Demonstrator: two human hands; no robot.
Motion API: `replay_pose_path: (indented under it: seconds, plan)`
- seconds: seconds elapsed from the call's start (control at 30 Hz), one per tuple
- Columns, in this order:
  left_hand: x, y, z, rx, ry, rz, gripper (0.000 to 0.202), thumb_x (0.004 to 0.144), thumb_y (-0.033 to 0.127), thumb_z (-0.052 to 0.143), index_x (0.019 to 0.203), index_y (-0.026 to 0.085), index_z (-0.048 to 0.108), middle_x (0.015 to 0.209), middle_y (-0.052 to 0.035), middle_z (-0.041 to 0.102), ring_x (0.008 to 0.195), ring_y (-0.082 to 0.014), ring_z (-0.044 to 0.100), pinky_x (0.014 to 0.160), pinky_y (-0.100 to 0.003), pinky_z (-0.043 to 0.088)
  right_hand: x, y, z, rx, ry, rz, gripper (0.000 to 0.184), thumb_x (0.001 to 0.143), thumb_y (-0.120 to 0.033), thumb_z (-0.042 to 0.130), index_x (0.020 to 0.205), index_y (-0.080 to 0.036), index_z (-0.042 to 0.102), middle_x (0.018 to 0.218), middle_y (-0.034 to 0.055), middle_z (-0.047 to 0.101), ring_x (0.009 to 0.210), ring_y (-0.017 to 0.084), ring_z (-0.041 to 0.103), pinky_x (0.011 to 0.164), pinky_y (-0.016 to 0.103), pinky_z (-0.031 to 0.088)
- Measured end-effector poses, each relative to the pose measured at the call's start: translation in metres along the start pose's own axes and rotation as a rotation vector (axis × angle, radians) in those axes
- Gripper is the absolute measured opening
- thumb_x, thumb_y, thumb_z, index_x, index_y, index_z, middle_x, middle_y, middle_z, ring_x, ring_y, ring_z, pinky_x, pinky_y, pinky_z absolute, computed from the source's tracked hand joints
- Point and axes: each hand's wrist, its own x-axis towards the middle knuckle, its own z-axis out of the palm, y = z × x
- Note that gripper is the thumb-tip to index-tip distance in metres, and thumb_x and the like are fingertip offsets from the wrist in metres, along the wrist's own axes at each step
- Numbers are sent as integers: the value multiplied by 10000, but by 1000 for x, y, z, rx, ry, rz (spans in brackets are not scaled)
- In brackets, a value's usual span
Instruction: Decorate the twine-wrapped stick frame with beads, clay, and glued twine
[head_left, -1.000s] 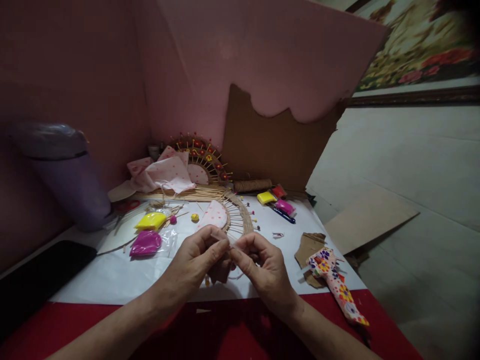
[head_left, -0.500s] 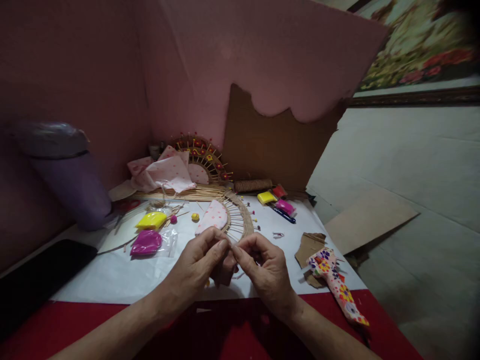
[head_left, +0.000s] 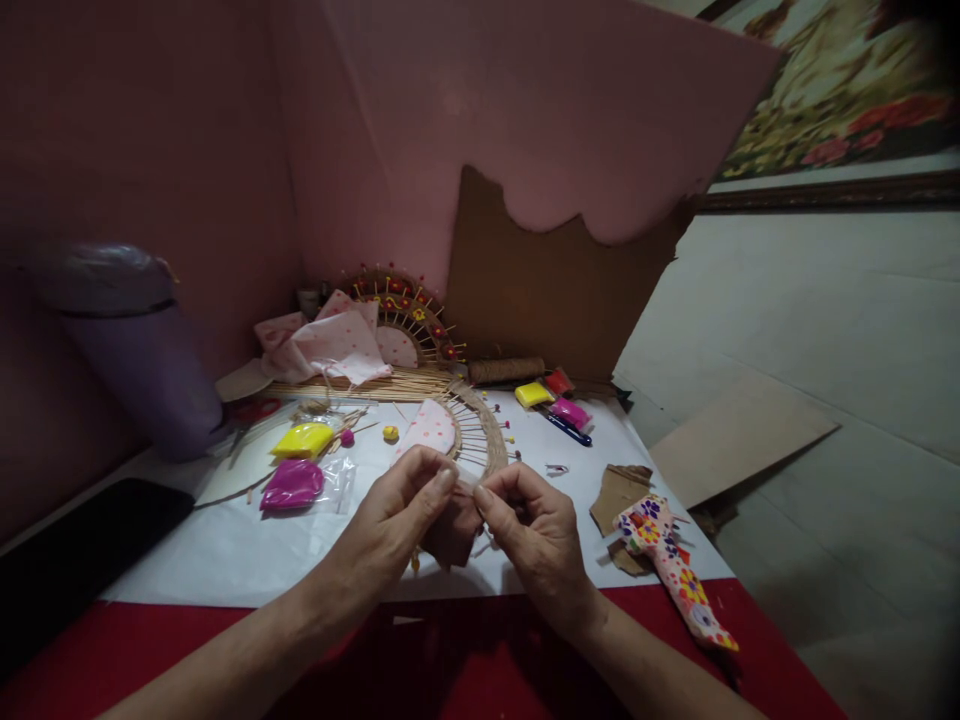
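Observation:
Both hands are closed in a pinch, facing each other just in front of the fan-shaped piece. My left hand (head_left: 409,512) and my right hand (head_left: 538,530) grip the clear upper edge of a small brown packet (head_left: 453,528), which hangs between them. Its contents cannot be made out. Behind the fingers lies the half-round craft piece (head_left: 491,430), with a pink dotted fabric centre (head_left: 433,428), thin stick spokes, a twine-wrapped arc and small beads at the stick ends. Part of it is hidden by my hands.
On the left lie yellow (head_left: 303,440) and magenta clay packets (head_left: 294,486), and a dark flat object (head_left: 97,560). Smaller packets (head_left: 532,394), a blue pen-like tool (head_left: 568,430) and a flower-patterned glue gun (head_left: 679,570) are right. A finished-looking fan (head_left: 435,320) stands behind.
My hands have moved slightly apart, and a clear strip of the packet's edge now shows stretched between the fingertips. More of the brown packet is visible.

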Motion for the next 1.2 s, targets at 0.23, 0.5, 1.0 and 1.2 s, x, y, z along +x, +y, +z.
replay_pose_path:
  seconds: [0.23,0.5,1.0,1.2]
  plan:
    - [2,-3,-7,52,47,-2,289,832,450,532,790,170,473,685,22,516,600,-94,486,564,-231,393,0,3,-1,-1,15,34,206,829,-342,615,737,-163,571,560,-61,481,462,39,385,433,162,323]
    - [2,-1,-6,-11,14,-1,292,768,427,621,788,157,511,711,2,563,645,-111,515,593,-237,408,4,2,-2,66,-4,92,245,820,-381,604,731,-161,542,539,-63,463,428,37,366,400,164,300]
    - [2,3,-4,-137,-115,-108,231,786,350,648,845,147,553,695,-8,627,591,-96,564,568,-207,414,5,3,-3,123,-22,129,262,811,-400,613,733,-160,540,557,-56,482,428,38,369,395,162,304]
    - [3,-3,-3,-246,-158,-205,231,793,338,642,872,181,493,667,1,625,571,-118,587,530,-211,380,4,1,-2,126,-17,125,302,829,-436,580,704,-164,536,531,-62,443,420,44,343,380,167,294]
